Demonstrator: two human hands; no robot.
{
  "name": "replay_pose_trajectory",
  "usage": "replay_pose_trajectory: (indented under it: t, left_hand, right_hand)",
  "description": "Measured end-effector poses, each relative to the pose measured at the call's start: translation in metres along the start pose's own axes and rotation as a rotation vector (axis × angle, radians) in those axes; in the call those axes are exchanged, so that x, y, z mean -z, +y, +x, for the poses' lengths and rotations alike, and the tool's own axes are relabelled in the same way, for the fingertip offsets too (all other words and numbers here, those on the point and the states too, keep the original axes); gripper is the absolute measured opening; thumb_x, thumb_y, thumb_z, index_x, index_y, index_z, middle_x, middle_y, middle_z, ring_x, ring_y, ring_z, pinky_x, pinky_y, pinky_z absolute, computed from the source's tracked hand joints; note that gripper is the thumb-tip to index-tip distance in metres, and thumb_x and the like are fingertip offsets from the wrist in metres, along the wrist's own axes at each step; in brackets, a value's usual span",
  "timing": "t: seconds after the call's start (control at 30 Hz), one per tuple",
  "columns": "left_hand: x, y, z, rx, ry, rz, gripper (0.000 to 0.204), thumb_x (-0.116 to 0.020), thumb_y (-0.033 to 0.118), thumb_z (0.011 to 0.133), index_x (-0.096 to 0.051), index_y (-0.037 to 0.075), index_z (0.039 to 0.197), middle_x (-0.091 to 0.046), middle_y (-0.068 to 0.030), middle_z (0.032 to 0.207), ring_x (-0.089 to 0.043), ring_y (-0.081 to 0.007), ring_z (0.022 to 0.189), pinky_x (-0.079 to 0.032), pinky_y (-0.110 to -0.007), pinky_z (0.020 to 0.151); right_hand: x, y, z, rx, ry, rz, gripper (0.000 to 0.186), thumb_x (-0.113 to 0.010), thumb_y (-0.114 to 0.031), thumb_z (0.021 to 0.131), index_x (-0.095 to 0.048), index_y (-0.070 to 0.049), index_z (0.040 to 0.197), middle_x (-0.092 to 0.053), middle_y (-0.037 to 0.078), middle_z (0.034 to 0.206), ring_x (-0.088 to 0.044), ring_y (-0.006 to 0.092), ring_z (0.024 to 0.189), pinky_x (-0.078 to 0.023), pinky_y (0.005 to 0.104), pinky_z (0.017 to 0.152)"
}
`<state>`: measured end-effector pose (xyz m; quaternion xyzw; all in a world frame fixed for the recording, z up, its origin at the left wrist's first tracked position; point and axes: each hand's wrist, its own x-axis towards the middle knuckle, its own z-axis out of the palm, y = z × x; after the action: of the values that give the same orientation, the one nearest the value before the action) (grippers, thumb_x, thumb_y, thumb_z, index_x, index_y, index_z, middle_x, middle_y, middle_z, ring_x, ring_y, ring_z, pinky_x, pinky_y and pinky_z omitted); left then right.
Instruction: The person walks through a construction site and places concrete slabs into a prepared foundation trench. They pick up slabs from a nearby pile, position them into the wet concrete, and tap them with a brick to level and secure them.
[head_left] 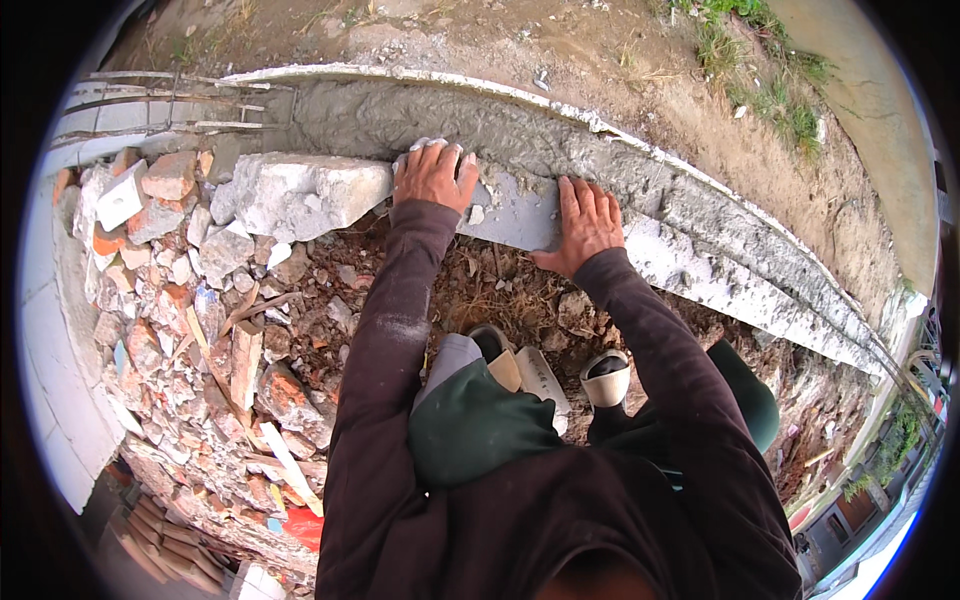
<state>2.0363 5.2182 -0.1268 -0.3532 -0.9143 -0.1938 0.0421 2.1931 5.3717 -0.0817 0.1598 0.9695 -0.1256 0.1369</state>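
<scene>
The board [512, 208] lies between your left hand [434, 176] and right hand [586, 224], long way left to right, beside the wet concrete [380, 112]. Both hands touch it; I can't tell if they grip.

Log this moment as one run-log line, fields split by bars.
left hand: at grey board | right hand: same board, farther right | beyond board: wet-looking grey mix | to the left: pale block, broken rubble
</scene>
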Motion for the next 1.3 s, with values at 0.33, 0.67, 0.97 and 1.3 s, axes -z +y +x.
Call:
replay_pose_trajectory:
  t: [0.33,0.67,0.97,1.3]
  left_hand:
    - [0.002,-0.001,0.0,-0.043,0.068,-0.021,0.024,-0.057,0.025,0.075,-0.062,0.005,0.088,-0.058,-0.0094,0.096,-0.05,-0.0289,0.096,-0.038,-0.04,0.085]
    - [0.002,0.002,0.001,-0.021,0.054,-0.021,0.024,-0.056,0.025,0.076,-0.062,0.005,0.09,-0.058,-0.0102,0.097,-0.05,-0.0299,0.097,-0.038,-0.04,0.085]
    - [-0.001,0.003,0.003,-0.015,0.08,-0.005,0.025,-0.057,0.025,0.075,-0.062,0.003,0.088,-0.058,-0.0111,0.095,-0.05,-0.0315,0.095,-0.039,-0.041,0.085]
    - [0.048,0.004,-0.009,-0.04,0.32,-0.203,0.022,-0.057,0.018,0.075,-0.06,0.004,0.092,-0.054,-0.0116,0.103,-0.047,-0.0293,0.102,-0.034,-0.043,0.091]
  right_hand:
    - [0.002,0.003,0.001,0.034,0.057,0.032,0.101,-0.074,-0.047,0.048,-0.03,0.0,0.126,-0.036,0.015,0.121,-0.032,0.0309,0.115,-0.023,0.0442,0.097]
    - [0.003,0.007,0.002,0.066,0.074,0.066,0.102,-0.075,-0.045,0.045,-0.03,-0.001,0.126,-0.036,0.015,0.121,-0.033,0.0326,0.114,-0.024,0.0452,0.096]
    - [0.001,0.01,0.004,0.062,0.059,0.049,0.105,-0.073,-0.048,0.046,-0.026,0.0,0.127,-0.033,0.014,0.124,-0.029,0.0305,0.117,-0.021,0.0474,0.097]
    - [0.002,-0.001,0.002,0.029,-0.028,0.004,0.108,-0.075,-0.048,0.045,-0.025,-0.001,0.129,-0.032,0.013,0.127,-0.029,0.0314,0.118,-0.018,0.0466,0.099]
